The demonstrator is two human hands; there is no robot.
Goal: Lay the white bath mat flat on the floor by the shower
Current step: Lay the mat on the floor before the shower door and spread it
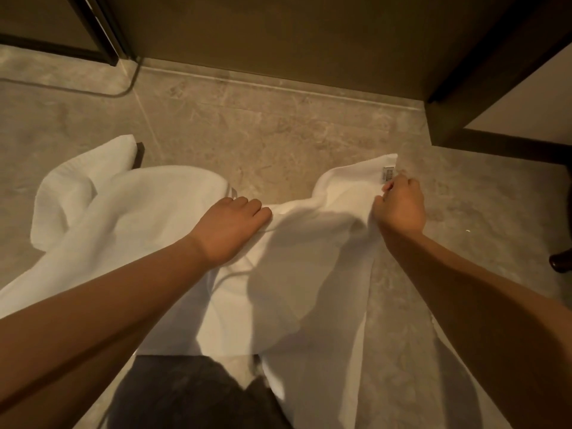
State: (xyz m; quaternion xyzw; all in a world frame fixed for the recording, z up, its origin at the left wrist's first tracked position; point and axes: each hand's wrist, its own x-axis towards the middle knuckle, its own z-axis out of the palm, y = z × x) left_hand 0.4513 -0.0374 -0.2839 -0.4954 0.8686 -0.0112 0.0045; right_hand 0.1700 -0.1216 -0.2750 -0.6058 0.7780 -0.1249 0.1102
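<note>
The white bath mat (294, 274) hangs rumpled in front of me above the beige stone floor, sagging between my hands. My left hand (230, 226) is closed over its upper edge near the middle. My right hand (400, 207) pinches the right corner, just below a small sewn label (388, 174). The mat's left part (93, 205) bulges out in folds and droops toward the floor. Its lower end falls against my dark trousers (185, 394).
The stone floor (278, 125) runs up to a raised threshold strip (278, 88) along a brown wall. A dark-framed glass door (102, 29) stands at the back left. A dark panel edge (458, 75) and a dark furniture foot (560, 263) are at the right.
</note>
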